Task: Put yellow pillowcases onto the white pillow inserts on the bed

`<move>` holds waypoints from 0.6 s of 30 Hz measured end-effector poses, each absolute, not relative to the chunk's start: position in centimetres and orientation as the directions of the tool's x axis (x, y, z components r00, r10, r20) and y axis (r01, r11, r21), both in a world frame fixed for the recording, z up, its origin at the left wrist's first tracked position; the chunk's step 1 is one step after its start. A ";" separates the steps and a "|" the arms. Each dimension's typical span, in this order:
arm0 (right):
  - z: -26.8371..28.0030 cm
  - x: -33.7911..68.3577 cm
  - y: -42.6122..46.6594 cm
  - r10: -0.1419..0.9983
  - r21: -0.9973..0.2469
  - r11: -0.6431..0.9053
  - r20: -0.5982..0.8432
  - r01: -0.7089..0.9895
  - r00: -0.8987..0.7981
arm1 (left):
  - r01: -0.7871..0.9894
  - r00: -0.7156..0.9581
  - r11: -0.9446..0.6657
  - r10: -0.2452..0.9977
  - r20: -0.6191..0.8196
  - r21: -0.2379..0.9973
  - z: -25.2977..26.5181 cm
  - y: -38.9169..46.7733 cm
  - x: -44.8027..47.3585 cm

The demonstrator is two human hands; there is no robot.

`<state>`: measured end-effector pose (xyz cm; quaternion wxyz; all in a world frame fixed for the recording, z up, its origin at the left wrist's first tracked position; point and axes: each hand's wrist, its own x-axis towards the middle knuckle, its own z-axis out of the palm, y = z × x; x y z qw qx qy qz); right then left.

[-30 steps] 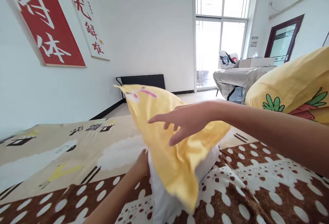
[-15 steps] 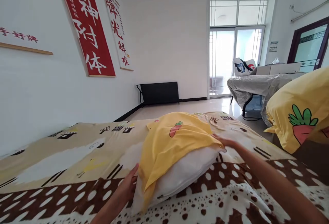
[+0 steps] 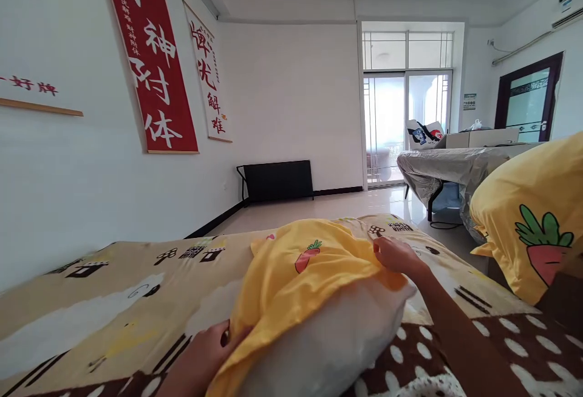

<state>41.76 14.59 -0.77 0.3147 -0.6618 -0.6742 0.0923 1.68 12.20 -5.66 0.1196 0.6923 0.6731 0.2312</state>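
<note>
A white pillow [image 3: 319, 336] lies partly inside a yellow pillowcase [image 3: 277, 300] printed with a carrot, its near end bare. My left hand [image 3: 207, 348] grips the case's left edge, fingers closed on the cloth. At the far right corner, my right hand [image 3: 401, 257] pinches the case's edge beside the pillow's bare corner. Both lie on a bedspread [image 3: 182, 306] with sheep and a brown polka-dot band.
Another yellow carrot-printed pillow [image 3: 532, 227] stands at the right. Behind it is a plastic-covered table [image 3: 455, 163] with boxes [image 3: 483, 138]. A black folded panel [image 3: 279, 180] leans at the far wall, beside sliding doors [image 3: 405, 124].
The view has tilted up a little. The pillow and case have come nearer, with the near end lifted. My right hand has moved up and now grips the case's edge more tightly.
</note>
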 end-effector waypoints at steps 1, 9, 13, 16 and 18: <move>-0.8 41.8 14.3 0.947 -0.522 0.069 0.302 0.850 0.108 | 0.943 -0.017 -0.057 0.976 0.219 0.327 -5.4 11.5 1.4; -3.3 35.9 10.9 0.777 -0.455 0.622 0.256 0.637 -0.576 | 0.928 0.371 -0.364 0.924 -0.094 0.083 0.6 6.3 10.1; -4.7 35.8 11.1 0.739 -0.351 0.666 0.187 0.658 -0.648 | 0.892 0.430 -0.450 0.876 -0.220 -0.049 -1.0 7.9 13.6; -4.9 36.8 11.9 0.783 -0.336 0.621 0.230 0.708 -0.578 | 0.887 0.449 -0.459 0.882 -0.146 -0.045 -3.2 10.1 13.1; -4.7 37.5 12.5 0.822 -0.316 0.566 0.285 0.762 -0.493 | 0.892 0.450 -0.450 0.887 -0.104 0.025 -3.6 11.0 11.6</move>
